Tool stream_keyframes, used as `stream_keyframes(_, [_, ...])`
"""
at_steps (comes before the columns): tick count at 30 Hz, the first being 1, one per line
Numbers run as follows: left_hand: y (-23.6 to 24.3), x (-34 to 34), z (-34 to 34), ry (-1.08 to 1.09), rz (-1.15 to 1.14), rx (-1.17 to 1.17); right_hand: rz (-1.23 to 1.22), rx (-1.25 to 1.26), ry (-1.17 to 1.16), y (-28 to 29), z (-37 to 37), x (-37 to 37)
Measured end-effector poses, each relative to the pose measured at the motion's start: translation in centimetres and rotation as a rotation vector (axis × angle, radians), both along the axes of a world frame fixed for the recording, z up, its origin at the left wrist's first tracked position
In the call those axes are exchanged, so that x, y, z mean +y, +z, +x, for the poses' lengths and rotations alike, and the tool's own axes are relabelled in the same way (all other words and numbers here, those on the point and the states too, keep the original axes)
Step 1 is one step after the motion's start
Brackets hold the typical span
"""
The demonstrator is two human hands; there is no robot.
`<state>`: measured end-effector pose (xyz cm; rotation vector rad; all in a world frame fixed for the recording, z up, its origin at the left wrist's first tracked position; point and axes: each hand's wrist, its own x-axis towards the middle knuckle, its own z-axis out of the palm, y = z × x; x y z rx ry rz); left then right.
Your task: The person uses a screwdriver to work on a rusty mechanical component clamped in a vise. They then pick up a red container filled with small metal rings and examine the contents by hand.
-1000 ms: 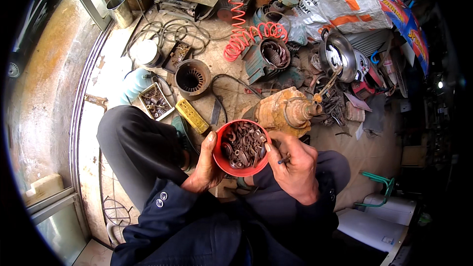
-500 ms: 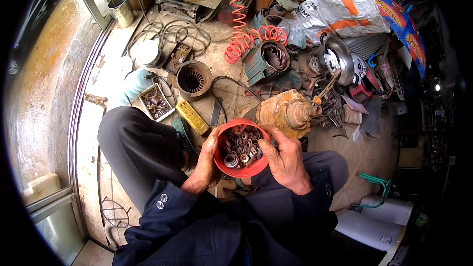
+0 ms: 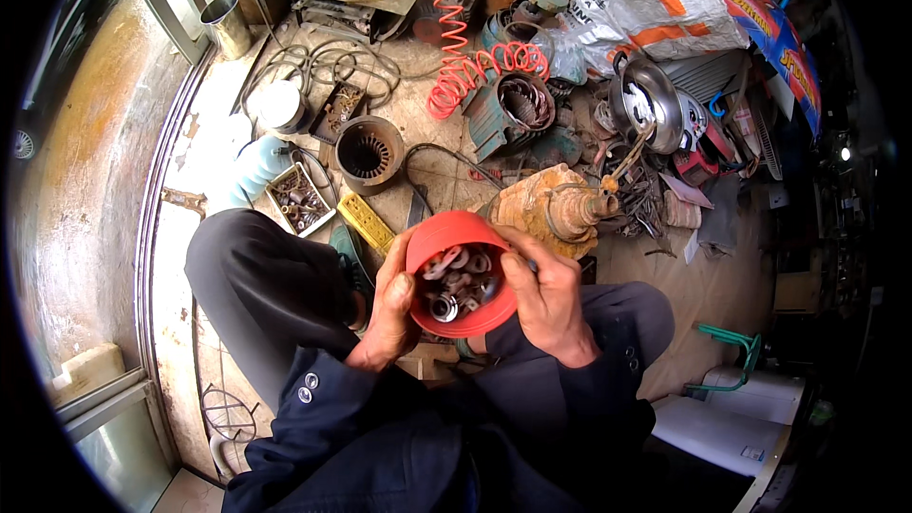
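Left hand [image 3: 394, 309] cups red bowl [image 3: 463, 273] over lap; right hand [image 3: 549, 296] grips rim, fingers dipping among metal rings [image 3: 456, 287]. Sorting step, looks like; next calls for pinching one ring free.

Dusty concrete floor [image 3: 432, 147]; sliding glass door [image 3: 114, 418] at left.

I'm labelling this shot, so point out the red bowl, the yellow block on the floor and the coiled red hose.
red bowl [image 3: 446, 231]: head view, upper outer wall.
yellow block [image 3: 366, 219]: head view, middle of its top face.
coiled red hose [image 3: 475, 71]: head view, middle coils.
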<state>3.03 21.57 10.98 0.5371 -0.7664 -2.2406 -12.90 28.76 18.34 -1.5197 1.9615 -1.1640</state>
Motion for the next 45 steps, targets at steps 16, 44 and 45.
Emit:
stream_keyframes(16, [-2.1,1.2,-0.1,-0.080,0.237,0.105,0.148,-0.139,-0.026,-0.3,-0.3,0.0])
stream_keyframes(44, [0.3,-2.7,0.9,0.061,-0.377,-0.384,0.310,-0.158,-0.091,-2.6,0.8,-0.2])
stream_keyframes(45, [-0.9,-2.2,0.8,0.026,-0.198,-0.373,0.342,-0.097,-0.087,-3.7,0.6,0.1])
